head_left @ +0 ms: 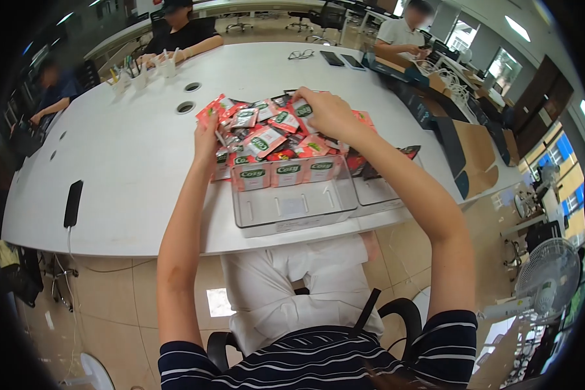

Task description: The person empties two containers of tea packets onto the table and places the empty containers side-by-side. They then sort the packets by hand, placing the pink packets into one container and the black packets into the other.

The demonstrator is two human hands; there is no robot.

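A heap of red and white "Cozy" sachets (pixel 266 133) lies on the white table (pixel 123 162) in front of me. My left hand (pixel 207 140) rests at the heap's left edge, fingers on a red sachet (pixel 211 110). My right hand (pixel 328 114) lies palm down on top of the heap's right side, fingers closed over sachets. A clear plastic bin (pixel 292 208) stands at the table's near edge, with three sachets (pixel 286 170) standing upright along its far wall. A second clear bin (pixel 377 192) sits to its right, partly under my right forearm.
A black phone (pixel 73 203) lies at the table's left edge. Cups with pens (pixel 140 77), glasses (pixel 300 54) and two phones (pixel 342 60) sit at the far side. Three other people sit around the table. Flat cartons (pixel 465 146) lie at right. A fan (pixel 546 273) stands on the floor.
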